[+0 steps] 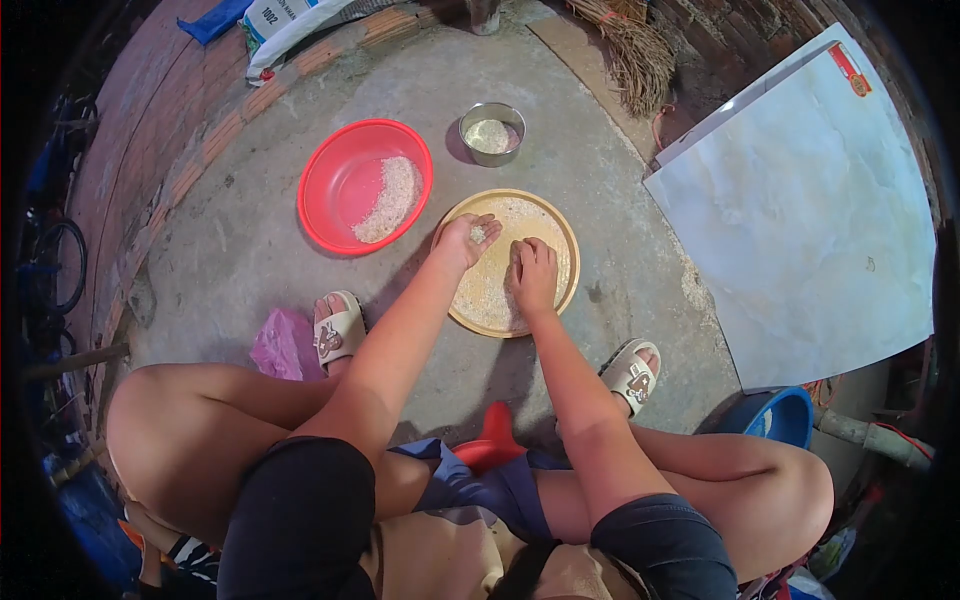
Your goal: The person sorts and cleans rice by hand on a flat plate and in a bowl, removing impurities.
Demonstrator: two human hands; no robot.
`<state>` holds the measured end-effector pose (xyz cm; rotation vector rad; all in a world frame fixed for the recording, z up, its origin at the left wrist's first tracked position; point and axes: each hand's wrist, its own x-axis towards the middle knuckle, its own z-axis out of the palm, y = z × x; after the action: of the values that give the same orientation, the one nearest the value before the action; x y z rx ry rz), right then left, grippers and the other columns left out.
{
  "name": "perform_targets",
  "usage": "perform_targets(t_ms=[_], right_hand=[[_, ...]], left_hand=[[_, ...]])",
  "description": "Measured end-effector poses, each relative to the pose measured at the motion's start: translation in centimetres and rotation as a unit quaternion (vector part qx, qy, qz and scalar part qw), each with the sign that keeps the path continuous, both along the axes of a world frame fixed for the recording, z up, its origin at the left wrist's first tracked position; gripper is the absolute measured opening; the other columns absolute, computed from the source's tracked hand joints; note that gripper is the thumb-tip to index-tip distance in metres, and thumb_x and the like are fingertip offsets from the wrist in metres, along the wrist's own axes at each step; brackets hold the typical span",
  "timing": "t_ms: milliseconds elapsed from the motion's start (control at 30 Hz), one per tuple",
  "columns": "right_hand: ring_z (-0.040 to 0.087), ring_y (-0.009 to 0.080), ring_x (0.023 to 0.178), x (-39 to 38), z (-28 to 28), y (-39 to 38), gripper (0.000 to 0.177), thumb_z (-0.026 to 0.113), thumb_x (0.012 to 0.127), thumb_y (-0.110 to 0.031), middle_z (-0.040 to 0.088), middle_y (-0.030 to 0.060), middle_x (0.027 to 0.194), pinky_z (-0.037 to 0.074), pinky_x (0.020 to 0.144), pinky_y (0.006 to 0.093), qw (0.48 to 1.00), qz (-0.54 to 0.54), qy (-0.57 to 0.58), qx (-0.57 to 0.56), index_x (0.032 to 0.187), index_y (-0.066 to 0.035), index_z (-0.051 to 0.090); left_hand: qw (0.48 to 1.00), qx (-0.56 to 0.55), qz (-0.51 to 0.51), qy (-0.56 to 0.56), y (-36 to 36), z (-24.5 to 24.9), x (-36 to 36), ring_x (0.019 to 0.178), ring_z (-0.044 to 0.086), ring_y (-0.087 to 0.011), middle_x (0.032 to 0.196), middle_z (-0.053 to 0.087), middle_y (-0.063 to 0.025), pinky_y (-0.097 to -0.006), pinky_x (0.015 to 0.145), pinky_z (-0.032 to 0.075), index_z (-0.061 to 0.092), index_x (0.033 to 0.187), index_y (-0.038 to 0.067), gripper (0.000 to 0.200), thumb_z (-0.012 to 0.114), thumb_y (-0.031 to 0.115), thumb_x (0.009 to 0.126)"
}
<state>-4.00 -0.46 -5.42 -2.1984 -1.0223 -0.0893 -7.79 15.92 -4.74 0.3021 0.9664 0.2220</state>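
Observation:
A round yellow tray (574, 275) lies on the concrete floor in front of me, with pale grains that look like rice (485, 300) scattered thinly across it. Palm up, my left hand (470, 240) is over the tray's left side and holds a small heap of these grains in its cupped palm. My right hand (534, 272) is over the middle of the tray, back upward, fingers curled down and inward; whatever lies under the fingertips is hidden. Left of the tray stands a red plastic basin (330, 190) with a pile of grains along its right side. A metal bowl (492, 158) behind the tray also contains grains.
A crumpled pink plastic bag (284, 345) lies by my left sandal (342, 330). At the right are a large marbled white panel (800, 230) and a blue basin (795, 418). A straw broom (635, 65) and a printed sack (285, 25) lie at the back.

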Motion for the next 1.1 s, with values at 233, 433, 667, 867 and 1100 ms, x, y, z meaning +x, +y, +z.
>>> perform_targets(t_ms=[233,433,667,867,1100], right_hand=[[0.047,0.0322,0.099,-0.1,0.3,-0.1,0.028,0.059,0.075,-0.005,0.052,0.0124,0.107,0.04,0.086,0.0406,1.0,0.001,0.007,-0.008,0.104,-0.005,0.057],[0.047,0.0319,0.099,-0.2,0.4,-0.1,0.03,0.059,0.074,-0.007,0.052,0.0122,0.108,0.04,0.086,0.0421,1.0,-0.003,-0.003,0.001,0.103,-0.006,0.057],[0.047,0.0319,0.1,-0.2,0.2,-0.1,0.028,0.058,0.074,-0.007,0.051,0.0124,0.109,0.04,0.086,0.042,1.0,-0.01,-0.001,0.001,0.103,-0.006,0.057],[0.047,0.032,0.102,-0.4,-0.2,-0.2,0.029,0.058,0.074,-0.007,0.052,0.0118,0.11,0.04,0.088,0.0414,1.0,-0.015,0.019,0.009,0.103,-0.006,0.057],[0.048,0.0318,0.101,-1.2,0.2,0.4,0.026,0.058,0.074,-0.007,0.052,0.0116,0.109,0.04,0.086,0.0414,0.998,-0.054,0.036,0.01,0.1,-0.007,0.058]], left_hand=[[0.998,-0.041,0.03,0.028,0.1,0.5,1.0,0.096,0.056,-0.0297,0.102,0.053,-0.0222,-0.0372,0.092,0.049,0.047,0.106,-0.011,0.026,0.036,0.007,0.092],[0.971,0.07,0.087,-0.212,4.0,7.1,6.1,0.104,0.051,-0.0306,0.107,0.052,-0.0175,-0.0446,0.094,0.045,0.045,0.115,-0.004,0.036,0.043,0.023,0.091],[0.945,0.292,0.027,0.143,0.4,4.0,3.3,0.102,0.052,-0.0296,0.11,0.055,-0.0104,-0.042,0.084,0.044,0.047,0.121,0.009,0.04,0.049,0.031,0.088],[0.664,0.662,-0.141,0.316,-1.5,-1.0,-4.0,0.092,0.054,-0.0302,0.101,0.056,-0.0114,-0.0413,0.079,0.044,0.057,0.102,0.01,0.023,0.055,0.018,0.08],[0.441,0.786,-0.147,0.407,-1.6,-1.1,-6.9,0.1,0.049,-0.0303,0.1,0.052,-0.0116,-0.0414,0.087,0.04,0.056,0.102,0.007,0.026,0.058,0.016,0.077]])
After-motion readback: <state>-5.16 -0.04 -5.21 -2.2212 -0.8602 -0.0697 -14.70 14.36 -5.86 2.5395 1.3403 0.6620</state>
